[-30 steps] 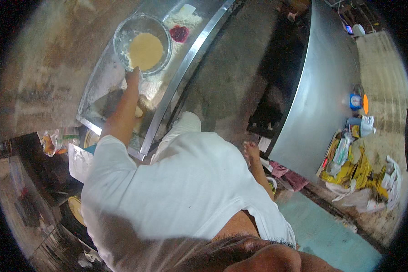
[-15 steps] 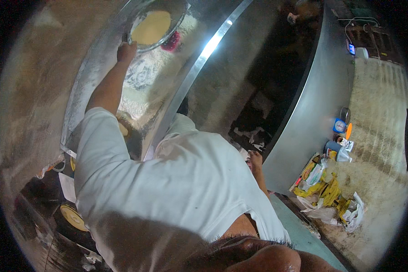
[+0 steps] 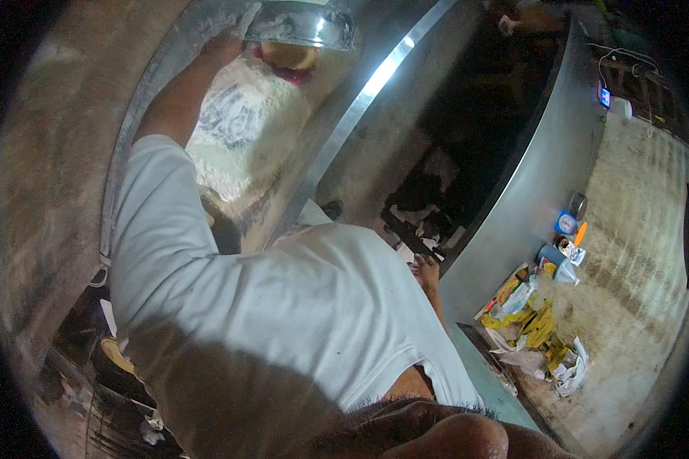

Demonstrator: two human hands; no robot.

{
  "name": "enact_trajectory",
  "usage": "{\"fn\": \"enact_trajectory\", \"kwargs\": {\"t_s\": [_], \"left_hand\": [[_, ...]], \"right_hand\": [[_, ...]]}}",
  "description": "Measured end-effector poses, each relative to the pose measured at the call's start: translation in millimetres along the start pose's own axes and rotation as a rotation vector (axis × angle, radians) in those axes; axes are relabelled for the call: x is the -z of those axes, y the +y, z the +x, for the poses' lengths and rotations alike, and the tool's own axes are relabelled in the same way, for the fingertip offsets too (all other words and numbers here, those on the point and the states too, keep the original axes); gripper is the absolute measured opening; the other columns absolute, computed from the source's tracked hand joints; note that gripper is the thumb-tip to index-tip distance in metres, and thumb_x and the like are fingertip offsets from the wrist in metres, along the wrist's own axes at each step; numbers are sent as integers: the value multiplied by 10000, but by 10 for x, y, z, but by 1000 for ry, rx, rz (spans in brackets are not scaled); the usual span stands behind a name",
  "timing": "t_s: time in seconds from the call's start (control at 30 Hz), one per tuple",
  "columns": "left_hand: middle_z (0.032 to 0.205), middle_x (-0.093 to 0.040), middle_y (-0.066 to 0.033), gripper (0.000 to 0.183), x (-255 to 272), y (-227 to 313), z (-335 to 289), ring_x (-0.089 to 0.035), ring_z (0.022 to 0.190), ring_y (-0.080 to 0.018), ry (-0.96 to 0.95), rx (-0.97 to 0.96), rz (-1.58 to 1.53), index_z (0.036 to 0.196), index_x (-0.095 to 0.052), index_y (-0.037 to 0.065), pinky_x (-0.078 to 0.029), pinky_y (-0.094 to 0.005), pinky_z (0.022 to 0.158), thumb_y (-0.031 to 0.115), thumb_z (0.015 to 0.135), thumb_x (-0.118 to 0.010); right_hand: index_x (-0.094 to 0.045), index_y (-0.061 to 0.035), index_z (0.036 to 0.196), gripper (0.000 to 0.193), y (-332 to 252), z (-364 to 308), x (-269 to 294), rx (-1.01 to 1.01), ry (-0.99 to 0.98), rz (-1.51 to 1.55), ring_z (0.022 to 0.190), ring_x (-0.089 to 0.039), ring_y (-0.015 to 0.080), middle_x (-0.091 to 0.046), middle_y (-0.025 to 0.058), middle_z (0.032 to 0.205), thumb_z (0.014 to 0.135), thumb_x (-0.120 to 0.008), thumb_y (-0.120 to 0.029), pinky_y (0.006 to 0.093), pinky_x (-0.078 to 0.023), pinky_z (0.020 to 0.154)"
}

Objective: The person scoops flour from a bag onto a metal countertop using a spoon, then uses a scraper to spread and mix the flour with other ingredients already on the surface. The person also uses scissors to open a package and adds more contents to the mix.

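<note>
My left hand (image 3: 236, 47), arm stretched toward the far left, grips the rim of a metal bowl (image 3: 333, 27). The bowl is tipped on its side, its wall dusted with flour. A pale yellow mass (image 3: 287, 56) shows beneath it, above a pink-red patch (image 3: 292, 76). Just nearer lies a spread heap of white flour (image 3: 233, 115) on the worktop. My right hand (image 3: 426, 269) is low beside my body with its fingers curled, near some white paper or cloth (image 3: 404, 251); what it holds, if anything, is hidden.
A metal-faced counter (image 3: 505, 214) runs along the right. On its far top stand a blue dial scale (image 3: 566, 222), a bottle (image 3: 559, 264), and yellow and white plastic bags (image 3: 540, 329). A lit phone (image 3: 605, 97) is farther off. A bright metal edge (image 3: 386, 69) borders the flour worktop.
The bowl has gone from nearly upright, its pale yellow contents showing from above, to tipped over beside the flour. My left hand turned with it. My right hand remains low by my body.
</note>
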State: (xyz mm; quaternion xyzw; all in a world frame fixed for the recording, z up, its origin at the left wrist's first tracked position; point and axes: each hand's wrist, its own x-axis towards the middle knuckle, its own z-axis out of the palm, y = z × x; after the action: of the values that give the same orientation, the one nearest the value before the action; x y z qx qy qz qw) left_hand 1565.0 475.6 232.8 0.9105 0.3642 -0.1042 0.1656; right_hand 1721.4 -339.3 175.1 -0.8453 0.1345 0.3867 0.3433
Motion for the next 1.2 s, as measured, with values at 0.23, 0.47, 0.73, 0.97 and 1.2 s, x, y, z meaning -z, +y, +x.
{"fn": "enact_trajectory", "kwargs": {"t_s": [0.23,0.47,0.73,0.97,1.2], "left_hand": [[1436,-476,-197,551,-371,-258,1,-465,1312,-386,-123,111,85,1457,-399,137,-397,-495,1077,260,928,-493],[1367,-515,-244,691,-488,-329,5,-551,1205,-415,555,-62,-19,1515,-215,111,-434,-544,1005,312,933,-529],[1003,-677,-296,520,-954,-102,-829,-646,1005,-458,678,648,-439,940,-723,-18,-501,-510,908,459,889,-522],[834,-630,-73,339,-1772,-44,-2077,-631,790,-271,862,682,-1326,1001,-652,46,-500,-426,670,362,879,-637],[1282,-590,-119,561,-1848,546,-4310,-600,1010,-305,1067,611,-2404,1348,-509,60,-497,-501,853,386,909,-629]], "right_hand": [[-637,-62,979,150,-581,31,-84,-144,61,-34,648,-584,154,-621,27,795,918,-665,-196,324,-469,537],[-624,-77,1092,184,-402,462,55,168,-78,-229,576,-541,135,-643,43,836,929,-611,-161,271,-395,428],[-579,-77,1083,165,-1104,191,-271,184,-112,-175,613,-545,137,-666,67,908,946,-595,-168,268,-399,462],[-609,-99,1046,161,-161,1324,136,1061,-160,-858,690,-577,160,-657,36,899,926,-621,-205,292,-464,571],[-656,-123,922,112,-405,479,-314,271,-341,-168,598,-544,124,-621,16,814,943,-623,-227,276,-413,491]]}}
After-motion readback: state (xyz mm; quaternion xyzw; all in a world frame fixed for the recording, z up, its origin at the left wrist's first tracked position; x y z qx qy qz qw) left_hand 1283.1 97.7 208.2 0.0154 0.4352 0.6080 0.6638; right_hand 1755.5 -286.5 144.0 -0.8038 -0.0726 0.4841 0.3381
